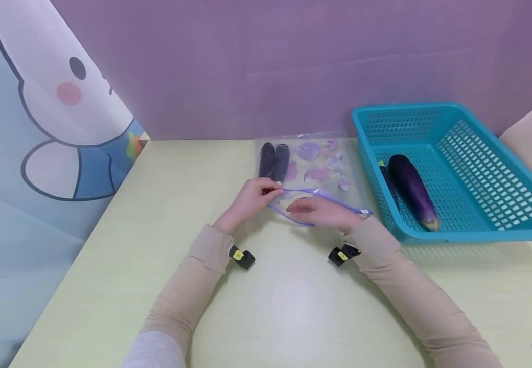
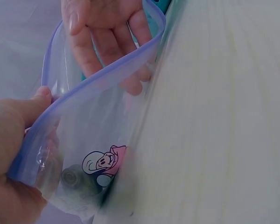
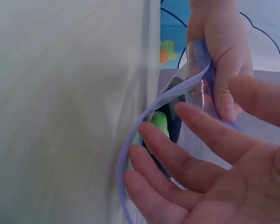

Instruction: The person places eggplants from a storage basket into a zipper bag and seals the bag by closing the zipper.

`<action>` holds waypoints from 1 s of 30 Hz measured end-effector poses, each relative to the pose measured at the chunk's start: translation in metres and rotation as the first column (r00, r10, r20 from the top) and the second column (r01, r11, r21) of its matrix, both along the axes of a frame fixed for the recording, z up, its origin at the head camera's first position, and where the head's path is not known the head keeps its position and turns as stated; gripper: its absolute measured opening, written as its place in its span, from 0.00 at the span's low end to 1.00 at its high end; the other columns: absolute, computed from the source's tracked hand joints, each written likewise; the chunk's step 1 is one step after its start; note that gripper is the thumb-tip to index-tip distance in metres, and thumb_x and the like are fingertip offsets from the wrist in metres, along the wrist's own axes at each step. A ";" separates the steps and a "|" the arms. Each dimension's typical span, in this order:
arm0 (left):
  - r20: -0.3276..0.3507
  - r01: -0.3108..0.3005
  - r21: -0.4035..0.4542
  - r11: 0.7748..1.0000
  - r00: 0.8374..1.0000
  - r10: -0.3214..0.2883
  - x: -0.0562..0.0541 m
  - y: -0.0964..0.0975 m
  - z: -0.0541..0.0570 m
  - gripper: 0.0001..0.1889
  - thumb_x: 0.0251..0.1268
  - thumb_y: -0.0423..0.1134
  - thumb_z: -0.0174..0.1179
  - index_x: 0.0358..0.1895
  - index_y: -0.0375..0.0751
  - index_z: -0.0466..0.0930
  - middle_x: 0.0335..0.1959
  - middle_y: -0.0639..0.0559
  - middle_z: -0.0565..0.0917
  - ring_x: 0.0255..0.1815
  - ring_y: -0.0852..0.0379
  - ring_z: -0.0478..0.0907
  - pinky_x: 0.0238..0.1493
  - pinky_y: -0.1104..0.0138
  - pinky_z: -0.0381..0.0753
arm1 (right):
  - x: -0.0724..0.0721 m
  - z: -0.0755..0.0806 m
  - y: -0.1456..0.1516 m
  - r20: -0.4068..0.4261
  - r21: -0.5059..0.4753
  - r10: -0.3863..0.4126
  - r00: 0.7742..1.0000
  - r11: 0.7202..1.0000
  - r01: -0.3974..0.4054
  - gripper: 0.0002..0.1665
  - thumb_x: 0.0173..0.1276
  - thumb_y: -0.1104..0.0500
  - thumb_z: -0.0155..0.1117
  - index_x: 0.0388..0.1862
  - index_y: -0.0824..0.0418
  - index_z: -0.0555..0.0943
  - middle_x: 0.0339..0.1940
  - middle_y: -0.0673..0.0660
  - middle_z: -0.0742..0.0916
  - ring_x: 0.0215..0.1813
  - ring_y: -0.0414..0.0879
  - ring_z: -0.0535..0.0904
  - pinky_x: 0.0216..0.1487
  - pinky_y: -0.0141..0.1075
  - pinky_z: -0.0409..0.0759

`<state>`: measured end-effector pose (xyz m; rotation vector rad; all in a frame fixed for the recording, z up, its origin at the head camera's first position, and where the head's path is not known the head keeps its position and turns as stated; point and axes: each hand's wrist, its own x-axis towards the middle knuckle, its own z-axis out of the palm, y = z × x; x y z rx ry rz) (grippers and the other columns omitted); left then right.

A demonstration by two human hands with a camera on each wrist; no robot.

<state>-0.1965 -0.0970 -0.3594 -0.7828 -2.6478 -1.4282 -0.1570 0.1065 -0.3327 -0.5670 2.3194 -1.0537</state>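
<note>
A clear zip bag (image 1: pixel 355 179) with purple flower prints and a blue-violet zip edge lies on the table. Inside its left part are two dark eggplants (image 1: pixel 281 159), side by side; a green stem end (image 3: pixel 159 122) shows in the right wrist view. My left hand (image 1: pixel 253 198) pinches the left end of the bag's mouth between thumb and fingers. My right hand (image 1: pixel 323 212) is at the mouth, its fingers extended and spread. In the left wrist view, some fingers of the right hand (image 2: pixel 109 35) show through the bag's clear front; it grips nothing.
A teal plastic basket (image 1: pixel 477 236) stands at the right, close beside the bag. One large eggplant (image 1: pixel 410 186) and a thinner one (image 1: pixel 387 185) lie along its left side. Behind the table (image 1: pixel 270 317) hangs a purple cloth (image 1: pixel 266 66); a cartoon-print cloth (image 1: pixel 8 245) hangs at the left.
</note>
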 end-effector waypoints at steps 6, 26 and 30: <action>0.016 0.007 -0.002 1.000 1.000 -0.007 0.001 0.000 -0.001 0.07 0.61 0.32 0.62 0.37 0.31 0.85 0.28 0.43 0.83 0.26 0.62 0.70 0.29 0.74 0.70 | 0.005 0.002 0.003 -0.035 0.035 0.082 0.996 0.996 -0.081 0.25 0.74 0.53 0.50 0.63 0.65 0.72 0.62 0.62 0.77 0.64 0.56 0.70 0.64 0.50 0.68; 0.028 0.014 -0.018 1.000 1.000 -0.013 0.000 0.000 -0.001 0.07 0.62 0.33 0.62 0.37 0.32 0.85 0.29 0.44 0.83 0.27 0.61 0.71 0.31 0.73 0.71 | 0.019 0.022 0.007 -0.131 0.177 0.140 0.981 0.977 -0.116 0.23 0.73 0.53 0.53 0.61 0.63 0.74 0.57 0.60 0.81 0.55 0.52 0.78 0.57 0.47 0.75; 0.026 0.013 -0.024 1.000 1.000 -0.013 0.000 0.000 -0.001 0.07 0.62 0.33 0.62 0.37 0.32 0.85 0.29 0.44 0.83 0.27 0.61 0.71 0.31 0.73 0.71 | 0.020 0.026 0.009 -0.153 0.184 0.131 0.980 0.978 -0.102 0.24 0.73 0.51 0.52 0.62 0.63 0.73 0.57 0.59 0.81 0.55 0.54 0.78 0.56 0.47 0.75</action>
